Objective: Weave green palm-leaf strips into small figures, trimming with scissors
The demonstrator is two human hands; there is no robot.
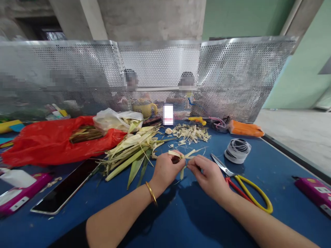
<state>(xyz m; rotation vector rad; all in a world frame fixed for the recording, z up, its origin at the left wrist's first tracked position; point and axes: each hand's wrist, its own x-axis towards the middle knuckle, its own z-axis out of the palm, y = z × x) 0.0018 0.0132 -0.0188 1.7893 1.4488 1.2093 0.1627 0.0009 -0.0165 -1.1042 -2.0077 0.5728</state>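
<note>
Between my two hands is a small knotted piece of pale plant leaf strips (182, 156), with loose ends sticking out several ways. My left hand (167, 170) pinches its left side between thumb and fingers; a gold bangle circles that wrist. My right hand (207, 174) is closed at the piece's right side, its fingertips pressed together on what seems to be a thin strip end. Scissors (229, 172) with one red and one yellow handle lie partly behind my right hand. Left of my hands rests a pile of long leaf strips (137, 151).
Pale leaf scraps (192, 132) lie beyond my hands. A white twine roll (237, 151) and orange packet (245, 128) are at right. Leftward are a red plastic bag (51, 144), black phone (68, 187) and purple device (28, 194). A perforated metal screen (160, 65) borders the blue table; people sit behind.
</note>
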